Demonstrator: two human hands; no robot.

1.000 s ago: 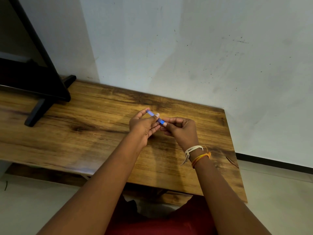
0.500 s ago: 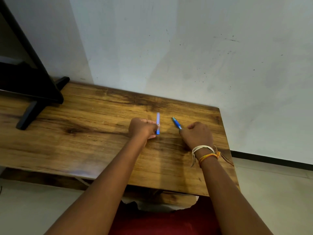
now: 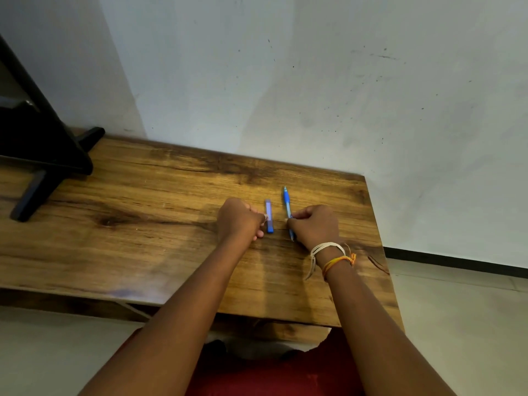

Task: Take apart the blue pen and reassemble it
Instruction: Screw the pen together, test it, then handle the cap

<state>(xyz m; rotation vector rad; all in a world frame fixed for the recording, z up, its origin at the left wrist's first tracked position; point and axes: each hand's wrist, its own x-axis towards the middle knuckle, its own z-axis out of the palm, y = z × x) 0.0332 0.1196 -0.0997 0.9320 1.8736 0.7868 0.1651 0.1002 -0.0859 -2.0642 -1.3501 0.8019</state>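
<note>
Pen body [image 3: 287, 208] is pinched at its near half by the right hand [image 3: 314, 226], curled closed, knuckles up. The blue cap [image 3: 269, 216] is touched by the loosely fisted left hand [image 3: 239, 221]. Both parts are laid side by side, apart, on the wooden table [image 3: 148, 218] set against a pale wall [image 3: 314, 95].

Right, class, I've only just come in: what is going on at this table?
A person sits at a wooden table with a blue pen in two pieces. The left hand touches the cap, which lies flat on the wood. The right hand holds the pen body, lying beside the cap with a gap between them. The pen is apart and not yet reassembled.
</note>
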